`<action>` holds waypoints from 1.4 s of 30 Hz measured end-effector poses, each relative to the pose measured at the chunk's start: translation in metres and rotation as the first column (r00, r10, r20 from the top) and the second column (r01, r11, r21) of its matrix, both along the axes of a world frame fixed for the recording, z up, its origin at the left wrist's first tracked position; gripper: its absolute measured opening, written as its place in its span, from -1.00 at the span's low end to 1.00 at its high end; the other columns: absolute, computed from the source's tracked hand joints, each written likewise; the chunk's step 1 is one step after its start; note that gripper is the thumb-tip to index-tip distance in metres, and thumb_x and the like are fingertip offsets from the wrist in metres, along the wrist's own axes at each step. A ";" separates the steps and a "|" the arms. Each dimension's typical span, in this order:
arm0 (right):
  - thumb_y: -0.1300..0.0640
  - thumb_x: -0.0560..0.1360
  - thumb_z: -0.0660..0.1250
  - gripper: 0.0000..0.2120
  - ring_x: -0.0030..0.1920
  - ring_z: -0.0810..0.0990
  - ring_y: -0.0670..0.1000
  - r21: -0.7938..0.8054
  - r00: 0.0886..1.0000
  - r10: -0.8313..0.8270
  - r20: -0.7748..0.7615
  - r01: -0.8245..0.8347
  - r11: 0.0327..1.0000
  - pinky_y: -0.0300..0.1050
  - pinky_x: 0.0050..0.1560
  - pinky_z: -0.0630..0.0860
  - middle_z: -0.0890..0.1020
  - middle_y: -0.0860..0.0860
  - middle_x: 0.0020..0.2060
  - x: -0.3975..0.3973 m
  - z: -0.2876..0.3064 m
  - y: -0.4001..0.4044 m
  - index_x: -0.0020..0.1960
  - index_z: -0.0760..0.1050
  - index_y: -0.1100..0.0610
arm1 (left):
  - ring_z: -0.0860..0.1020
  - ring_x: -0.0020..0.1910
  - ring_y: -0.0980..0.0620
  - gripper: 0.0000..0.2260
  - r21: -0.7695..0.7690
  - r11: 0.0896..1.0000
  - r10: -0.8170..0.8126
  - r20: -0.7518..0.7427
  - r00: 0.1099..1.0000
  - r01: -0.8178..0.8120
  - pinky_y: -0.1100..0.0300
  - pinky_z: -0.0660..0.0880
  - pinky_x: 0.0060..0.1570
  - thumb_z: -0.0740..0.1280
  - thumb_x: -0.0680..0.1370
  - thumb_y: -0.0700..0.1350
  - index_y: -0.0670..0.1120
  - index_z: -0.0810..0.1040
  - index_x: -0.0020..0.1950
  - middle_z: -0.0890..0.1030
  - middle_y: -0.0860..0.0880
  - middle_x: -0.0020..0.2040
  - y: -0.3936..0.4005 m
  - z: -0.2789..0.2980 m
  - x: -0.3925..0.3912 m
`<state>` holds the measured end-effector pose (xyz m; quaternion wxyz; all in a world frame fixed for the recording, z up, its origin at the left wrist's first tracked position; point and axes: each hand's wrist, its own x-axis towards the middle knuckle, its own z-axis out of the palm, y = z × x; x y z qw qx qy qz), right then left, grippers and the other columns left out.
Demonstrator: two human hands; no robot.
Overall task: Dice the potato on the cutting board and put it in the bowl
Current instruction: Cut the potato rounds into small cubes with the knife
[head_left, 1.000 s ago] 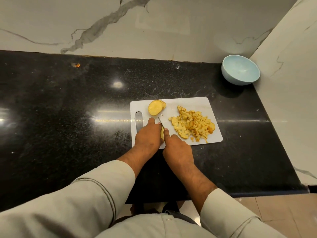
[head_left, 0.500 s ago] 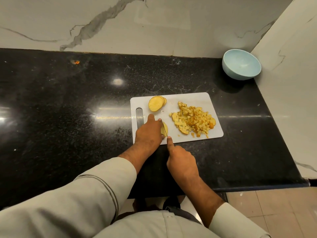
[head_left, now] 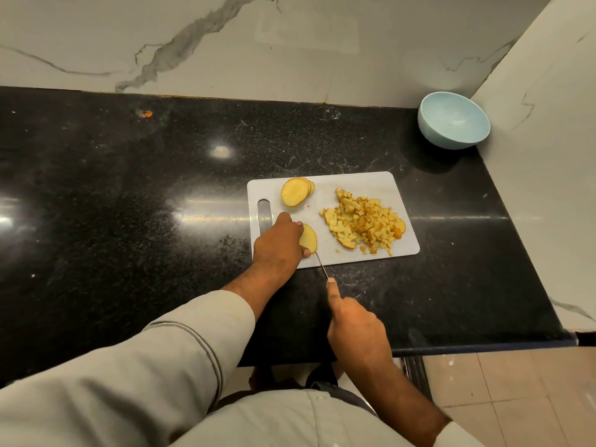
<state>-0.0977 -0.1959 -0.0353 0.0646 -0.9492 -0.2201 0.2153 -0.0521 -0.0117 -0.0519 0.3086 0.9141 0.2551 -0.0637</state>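
A white cutting board (head_left: 361, 185) lies on the black counter. A heap of diced potato (head_left: 364, 225) covers its right half, and a fanned stack of round potato slices (head_left: 295, 191) lies at its back left. My left hand (head_left: 279, 243) holds a potato slice (head_left: 308, 237) down at the board's near left. My right hand (head_left: 353, 324) grips a knife (head_left: 321, 265), index finger along its spine; the blade tip meets the slice's near edge. The handle is hidden in my fist. A light blue bowl (head_left: 453, 124) sits empty in the far right corner.
The black stone counter (head_left: 129, 204) stretches far to the left of the board. Marble walls close the back and right side. A small orange scrap (head_left: 146, 113) lies near the back wall. The counter's front edge runs just below my right hand.
My right hand has drawn back toward me, off the board, pulling the knife through the slice. My left hand stays on the slice, which now shows more.
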 end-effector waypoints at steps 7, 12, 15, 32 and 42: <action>0.16 0.59 0.09 -0.34 -0.20 0.54 0.05 0.113 0.988 -0.037 0.150 0.020 0.993 -0.04 -0.26 0.41 0.48 0.00 -0.06 0.023 0.010 0.023 0.57 -0.17 -0.04 | 0.62 -0.40 0.21 -0.85 -0.292 0.936 0.210 0.007 0.978 -0.198 0.19 0.47 -0.23 0.15 0.63 0.05 0.02 0.36 -0.07 0.64 0.05 -0.25 -0.002 0.005 0.000; 0.16 0.58 0.10 -0.35 -0.01 0.57 0.17 0.041 0.997 0.014 0.081 -0.018 0.999 -0.01 -0.20 0.37 0.50 0.10 0.10 0.047 -0.001 0.048 0.57 -0.12 0.00 | 0.55 -0.48 0.26 -0.90 -0.188 0.968 0.171 -0.009 0.985 -0.169 0.40 0.26 -0.52 0.21 0.62 0.00 0.01 0.37 -0.05 0.61 0.06 -0.24 -0.002 0.015 -0.001; 0.17 0.57 0.10 -0.35 -0.01 0.57 0.16 0.047 0.997 0.020 0.069 -0.024 0.999 -0.03 -0.21 0.34 0.50 0.09 0.08 0.050 -0.008 0.052 0.57 -0.12 0.01 | 0.57 -0.43 0.21 -0.89 -0.179 0.969 0.174 -0.007 0.985 -0.172 0.41 0.33 -0.48 0.20 0.63 0.00 -0.02 0.40 -0.03 0.62 0.04 -0.21 -0.002 0.017 -0.001; 0.17 0.55 0.09 -0.30 -0.09 0.57 0.13 0.026 0.997 0.042 0.071 -0.044 0.999 -0.02 -0.24 0.32 0.53 0.09 -0.03 0.045 -0.025 0.061 0.57 -0.20 -0.04 | 0.49 -0.17 -0.06 -0.87 0.040 0.995 0.089 -0.028 0.996 -0.088 0.16 0.30 -0.27 0.26 0.58 -0.03 -0.05 0.36 -0.02 0.56 -0.05 -0.09 0.000 0.014 -0.002; 0.12 0.60 0.06 -0.33 -0.14 0.59 0.07 -0.020 0.996 0.076 0.052 -0.075 0.997 -0.05 -0.25 0.40 0.54 0.03 -0.02 0.001 -0.024 0.010 0.56 -0.27 -0.04 | 0.48 -0.52 0.26 -0.88 -0.190 0.966 0.173 -0.034 0.984 -0.176 0.31 0.18 -0.45 0.20 0.62 0.00 0.00 0.35 -0.07 0.59 0.07 -0.28 0.000 0.019 -0.001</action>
